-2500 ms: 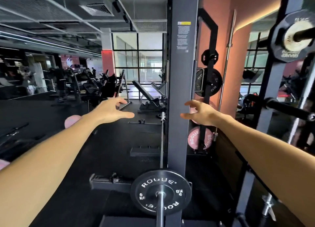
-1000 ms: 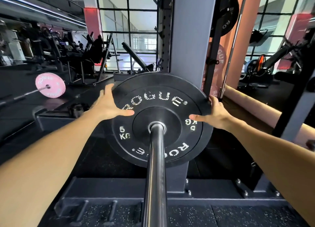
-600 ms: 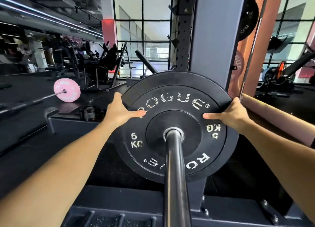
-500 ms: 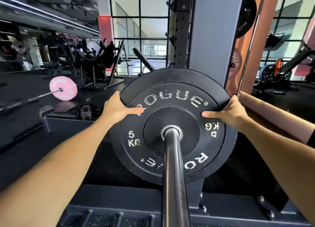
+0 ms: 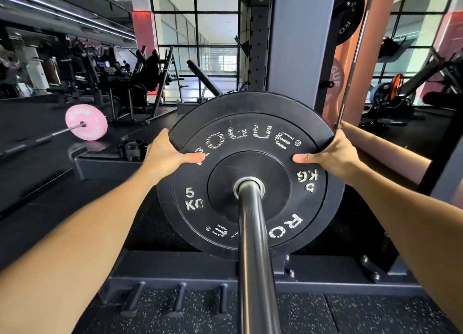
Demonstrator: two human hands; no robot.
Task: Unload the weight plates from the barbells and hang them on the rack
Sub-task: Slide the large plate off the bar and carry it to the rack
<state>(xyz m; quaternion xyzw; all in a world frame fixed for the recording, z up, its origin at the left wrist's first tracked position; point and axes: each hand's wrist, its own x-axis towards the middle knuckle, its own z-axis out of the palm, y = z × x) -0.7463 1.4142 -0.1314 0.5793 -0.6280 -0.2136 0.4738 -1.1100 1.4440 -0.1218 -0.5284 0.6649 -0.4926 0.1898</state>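
Hands grip one black 5 kg plate (image 5: 250, 158) at its upper rim: left hand (image 5: 165, 155) and right hand (image 5: 333, 155) each curl fingers behind it, thumbs flat across its face. It sits on the barbell sleeve (image 5: 253, 246), before the rack upright (image 5: 298, 45). A pink plate (image 5: 86, 122) rests on the floor, far left.

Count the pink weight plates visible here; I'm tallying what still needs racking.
2. One round pink rubber plate sits on a barbell on the floor at left; another pink plate shows partly behind the grey rack upright. Others may be hidden.
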